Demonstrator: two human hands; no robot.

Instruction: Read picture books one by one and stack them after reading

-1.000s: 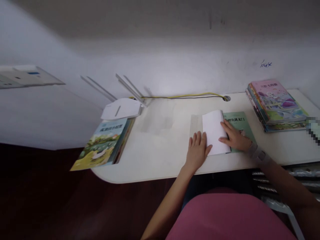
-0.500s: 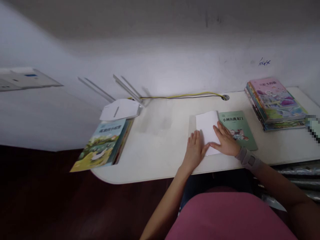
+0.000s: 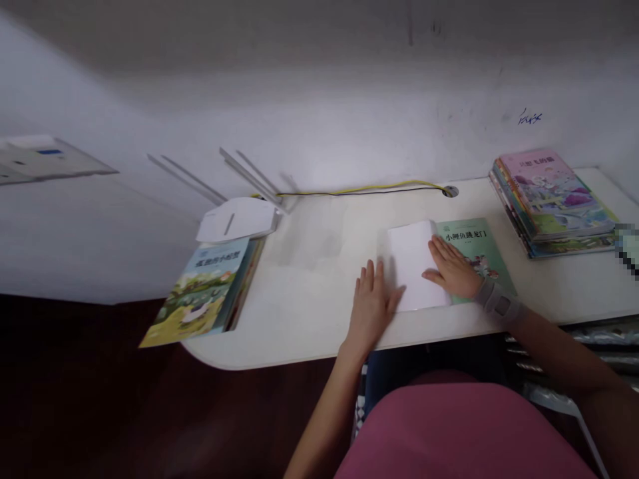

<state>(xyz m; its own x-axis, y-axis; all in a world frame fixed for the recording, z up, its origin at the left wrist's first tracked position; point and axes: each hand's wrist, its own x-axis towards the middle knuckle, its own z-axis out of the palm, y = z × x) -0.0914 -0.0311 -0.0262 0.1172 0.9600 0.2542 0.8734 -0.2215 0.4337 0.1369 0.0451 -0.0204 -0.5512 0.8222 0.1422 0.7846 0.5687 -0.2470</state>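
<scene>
The white page (image 3: 410,269) looks like matt paper, the tabletop (image 3: 304,299) smooth, the router (image 3: 247,218) plastic.

Head camera above wearer's torso (image 3: 459,432); faces forward, down, across near desk (image 3: 309,299) toward wall (image 3: 349,126).

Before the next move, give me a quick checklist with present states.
1. Right hand touching the smooth white paper page: ok, near its right edge.
2. Left hand pressing firmly: cannot tell; it is at the page's left side.
3. Green illustrated paper cover fully visible: not ok, right hand partly covers it.
4. Blue-and-yellow illustrated book wholly on the white tabletop: not ok, corner overhangs.
5. Thin yellow cable away from hands: ok.
</scene>
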